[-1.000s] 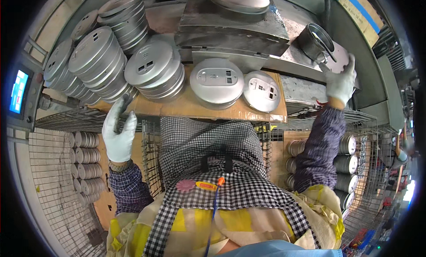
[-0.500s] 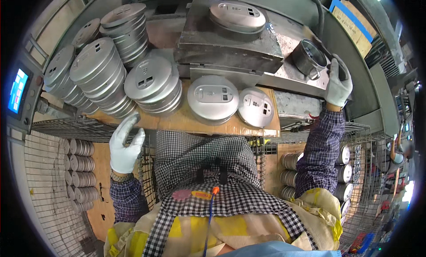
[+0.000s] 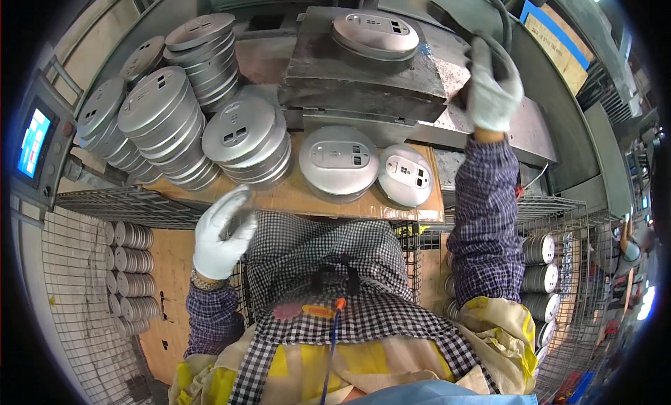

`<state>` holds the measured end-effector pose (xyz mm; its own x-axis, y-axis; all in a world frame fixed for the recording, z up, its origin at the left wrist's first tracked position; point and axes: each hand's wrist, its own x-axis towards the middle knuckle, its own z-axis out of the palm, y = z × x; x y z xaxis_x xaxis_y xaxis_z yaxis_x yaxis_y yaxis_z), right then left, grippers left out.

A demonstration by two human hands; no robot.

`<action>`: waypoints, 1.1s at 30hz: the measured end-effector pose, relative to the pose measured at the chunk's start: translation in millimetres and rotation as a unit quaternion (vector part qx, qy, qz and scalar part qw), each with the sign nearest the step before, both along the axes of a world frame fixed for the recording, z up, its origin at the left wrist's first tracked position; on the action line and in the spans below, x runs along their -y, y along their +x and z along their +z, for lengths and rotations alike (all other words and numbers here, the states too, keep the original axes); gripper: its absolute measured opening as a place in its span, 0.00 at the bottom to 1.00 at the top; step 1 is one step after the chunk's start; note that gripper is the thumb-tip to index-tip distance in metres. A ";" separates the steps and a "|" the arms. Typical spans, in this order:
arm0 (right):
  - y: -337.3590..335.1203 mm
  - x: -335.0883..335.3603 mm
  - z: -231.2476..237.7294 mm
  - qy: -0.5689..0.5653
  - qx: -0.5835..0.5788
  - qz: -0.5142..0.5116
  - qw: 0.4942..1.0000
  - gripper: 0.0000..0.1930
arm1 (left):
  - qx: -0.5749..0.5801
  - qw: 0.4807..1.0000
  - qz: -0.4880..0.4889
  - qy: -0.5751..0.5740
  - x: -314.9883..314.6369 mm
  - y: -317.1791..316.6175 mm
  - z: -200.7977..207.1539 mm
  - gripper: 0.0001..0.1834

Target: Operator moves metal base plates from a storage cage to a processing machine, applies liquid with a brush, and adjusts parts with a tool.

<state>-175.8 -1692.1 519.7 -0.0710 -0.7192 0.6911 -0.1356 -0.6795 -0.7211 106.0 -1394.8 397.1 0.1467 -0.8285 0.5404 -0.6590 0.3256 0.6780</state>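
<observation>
My right hand (image 3: pixel 493 90), in a white glove, is over the right of the machine bed. It is closed on a dark, long, flat tool (image 3: pixel 449 19) that points to the far left; its exact kind I cannot make out. My left hand (image 3: pixel 222 236), gloved too, hangs open and empty in front of the cardboard-topped ledge, thumb and fingers apart. Nearest it is a stack of round silver metal discs (image 3: pixel 244 136). An oval silver metal part (image 3: pixel 375 34) lies on the dark steel block (image 3: pixel 356 87). The metal cup is hidden behind my right hand.
More disc stacks (image 3: pixel 157 118) stand at the left. A wider oval part (image 3: pixel 338 160) and a smaller one (image 3: pixel 405 176) sit on the cardboard (image 3: pixel 279 199). Wire baskets (image 3: pixel 77 279) with rows of discs (image 3: pixel 136 283) flank me. A control screen (image 3: pixel 33 143) is far left.
My right hand has moved left and farther away with the dark tool, covering where the metal cup stood. My left hand has shifted right and slightly nearer me.
</observation>
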 end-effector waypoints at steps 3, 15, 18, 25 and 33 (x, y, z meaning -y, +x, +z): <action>-37.5 -19.4 -7.4 -0.065 -0.041 -0.081 0.994 0.11 | -0.016 0.999 0.035 0.023 -6.2 9.7 -2.3 0.23; -131.6 -47.6 -56.7 0.062 0.015 -0.112 0.992 0.13 | 0.214 0.937 0.253 0.107 70.8 17.7 49.1 0.29; -138.2 -47.1 -57.9 0.059 0.022 -0.124 0.990 0.13 | 0.275 0.907 0.240 0.208 77.9 23.9 54.6 0.34; -161.9 -37.5 -56.5 0.040 -0.011 -0.167 0.985 0.12 | 0.248 0.940 0.157 0.174 75.6 51.2 52.3 0.27; -184.2 28.8 -50.8 0.037 -0.297 -0.249 0.921 0.14 | 0.194 0.953 0.180 0.149 94.4 20.1 66.7 0.27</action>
<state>-360.0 -1720.9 468.9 -0.0307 -0.7461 0.6651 -0.8023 -0.3785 -0.4616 126.1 -1489.2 463.8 0.2874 -0.8875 0.3602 -0.9118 -0.1383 0.3867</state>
